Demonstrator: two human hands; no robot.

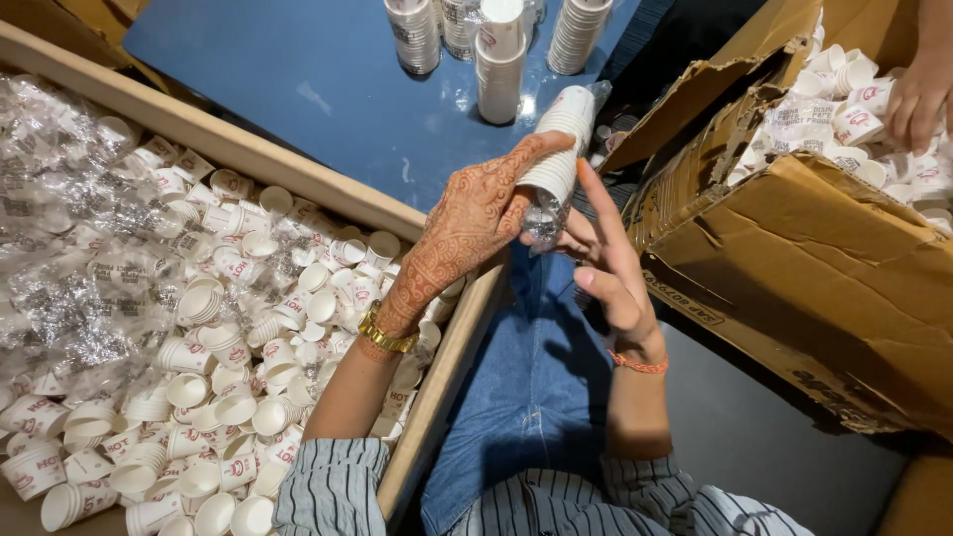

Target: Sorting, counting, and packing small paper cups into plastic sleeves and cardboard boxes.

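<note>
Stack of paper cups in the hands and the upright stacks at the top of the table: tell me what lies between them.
In the head view, only bare blue tabletop separates the held cup stack from the standing cup stacks.

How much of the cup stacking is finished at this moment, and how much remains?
Done: several wrapped cup stacks stand on the blue table. In hand: the left hand and right hand hold one sleeved stack. Left: many loose cups fill the wooden tray.
</note>
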